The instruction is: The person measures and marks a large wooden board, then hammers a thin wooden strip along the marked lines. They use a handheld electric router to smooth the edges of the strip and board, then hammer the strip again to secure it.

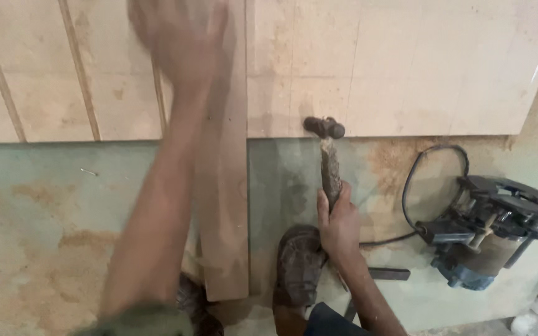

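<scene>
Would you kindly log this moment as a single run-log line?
left hand: open, blurred, over narrow wooden strip | right hand: gripping hammer by handle | hammer head at plywood panel edge | router on floor, right

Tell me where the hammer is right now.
In the head view, the hammer is just right of centre, held upright by the right hand, its head at the lower edge of the plywood panel, left of the router on the floor.

Woodworking shop, I'm on the floor (45, 236). Sawdust all over it, grooved plywood panels (406, 68) laid flat, a loose wood plank (222, 205), corded router (487, 230) lying on its side, hammer (326, 149) in my right hand (339, 224).
</scene>
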